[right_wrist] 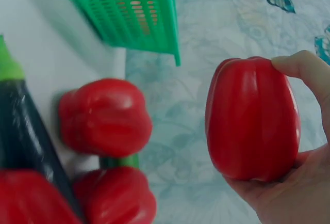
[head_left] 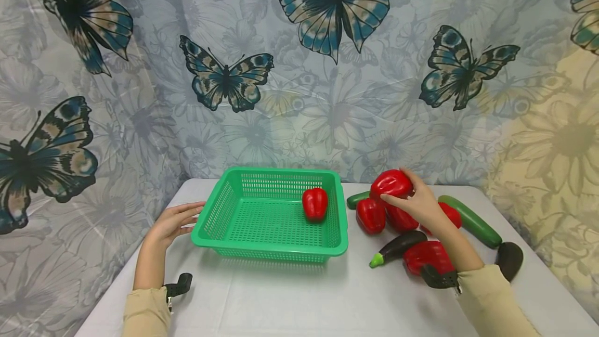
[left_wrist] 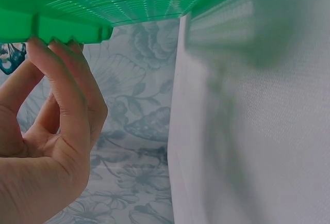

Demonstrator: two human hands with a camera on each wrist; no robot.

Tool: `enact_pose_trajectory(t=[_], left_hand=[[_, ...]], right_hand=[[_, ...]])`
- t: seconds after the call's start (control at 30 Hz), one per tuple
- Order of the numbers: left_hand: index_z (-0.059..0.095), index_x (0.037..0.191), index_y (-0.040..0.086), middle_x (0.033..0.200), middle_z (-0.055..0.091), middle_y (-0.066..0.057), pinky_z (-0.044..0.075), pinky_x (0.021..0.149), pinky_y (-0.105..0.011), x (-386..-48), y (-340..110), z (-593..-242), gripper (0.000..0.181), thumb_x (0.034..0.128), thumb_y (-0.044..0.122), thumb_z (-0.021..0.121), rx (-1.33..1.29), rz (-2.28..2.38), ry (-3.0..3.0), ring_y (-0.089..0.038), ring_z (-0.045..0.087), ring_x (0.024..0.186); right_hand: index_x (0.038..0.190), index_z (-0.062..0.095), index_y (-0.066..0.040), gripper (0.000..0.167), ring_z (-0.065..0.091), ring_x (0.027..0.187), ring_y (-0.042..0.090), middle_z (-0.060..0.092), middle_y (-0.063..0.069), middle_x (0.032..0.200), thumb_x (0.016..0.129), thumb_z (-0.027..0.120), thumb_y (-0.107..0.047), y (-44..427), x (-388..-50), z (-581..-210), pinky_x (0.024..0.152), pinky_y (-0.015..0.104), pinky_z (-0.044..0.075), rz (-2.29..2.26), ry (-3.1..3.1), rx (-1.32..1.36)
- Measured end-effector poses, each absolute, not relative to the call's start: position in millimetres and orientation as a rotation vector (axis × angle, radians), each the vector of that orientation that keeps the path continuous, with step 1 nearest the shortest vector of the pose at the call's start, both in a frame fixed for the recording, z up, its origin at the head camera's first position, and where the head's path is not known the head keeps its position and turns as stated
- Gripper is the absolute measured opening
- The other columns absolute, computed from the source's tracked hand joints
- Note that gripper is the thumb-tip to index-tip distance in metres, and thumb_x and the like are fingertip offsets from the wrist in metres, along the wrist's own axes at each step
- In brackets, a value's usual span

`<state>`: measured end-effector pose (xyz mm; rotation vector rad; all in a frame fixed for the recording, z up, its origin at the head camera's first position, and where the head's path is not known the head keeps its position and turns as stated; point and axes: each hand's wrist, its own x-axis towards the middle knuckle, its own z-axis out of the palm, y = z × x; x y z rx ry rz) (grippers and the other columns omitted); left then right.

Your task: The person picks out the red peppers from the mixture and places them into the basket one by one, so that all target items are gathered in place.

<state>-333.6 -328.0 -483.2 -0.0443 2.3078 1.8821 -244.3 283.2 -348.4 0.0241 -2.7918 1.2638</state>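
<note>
Glossy red, the held bell pepper (right_wrist: pixel 252 121) has a smooth, plump, lobed body with shallow grooves running down its length. The right hand (head_left: pixel 423 204) is clamped on it, thumb on one side and fingers on the other, so the pepper sits just past the palm, at the far end of the outstretched arm. It is lifted above the pile at the right of the table, and the right wrist view shows it apart from the peppers below.

Beneath and around that hand lie more shiny peppers: a blocky one (head_left: pixel 371 216) beside the basket, another (head_left: pixel 401 220) under the held one, one (head_left: pixel 450 214) partly behind the forearm, and one (head_left: pixel 427 256) nearer the front. A sleek, dark eggplant (head_left: pixel 398 247) with a bright green cap points toward the front left. Farther right are a long green cucumber (head_left: pixel 470 221) and a dark, rounded eggplant (head_left: pixel 510 260).

Left of the pile stands a green plastic basket (head_left: pixel 269 250), its walls and floor perforated, with a single ribbed pepper (head_left: pixel 315 204) inside near the right wall. The left hand (head_left: pixel 170 225) has its fingers loosely extended and slightly apart, fingertips touching the basket's left rim.
</note>
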Motion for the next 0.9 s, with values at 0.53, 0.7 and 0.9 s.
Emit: enact_pose_trajectory(t=[0.53, 0.7, 0.9], left_hand=[[0.064, 0.131, 0.02, 0.117, 0.067, 0.012, 0.056, 0.08, -0.029, -334.5, -329.4, -484.1, 0.052, 0.0866, 0.044, 0.072, 0.008, 1.899, 2.27, -0.008, 0.066, 0.1], [0.063, 0.131, 0.017, 0.117, 0.067, 0.011, 0.056, 0.079, -0.031, -342.5, -334.2, -492.7, 0.054, 0.0853, 0.043, 0.074, -0.002, 1.92, 2.263, -0.01, 0.066, 0.101], [0.063, 0.132, 0.02, 0.119, 0.067, 0.01, 0.056, 0.081, -0.031, -341.6, -334.2, -490.4, 0.054, 0.0854, 0.045, 0.073, -0.017, 1.909, 2.27, -0.011, 0.067, 0.102]], right_hand=[[0.158, 0.013, -0.011, 0.091, 0.043, 0.13, 0.043, 0.034, 0.026, 0.15, 0.09, 0.068, -0.038, 244.3, -263.2, -336.7, 0.099, 0.056, 0.047, 1.323, -2.751, 0.176], [0.157, 0.016, -0.011, 0.089, 0.046, 0.128, 0.041, 0.039, 0.025, 0.147, 0.09, 0.068, -0.037, 232.1, -269.4, -333.0, 0.099, 0.055, 0.047, 1.314, -2.735, 0.211], [0.157, 0.018, -0.011, 0.088, 0.046, 0.128, 0.04, 0.04, 0.024, 0.147, 0.089, 0.069, -0.035, 219.3, -276.5, -330.2, 0.098, 0.054, 0.049, 1.339, -2.725, 0.257]])
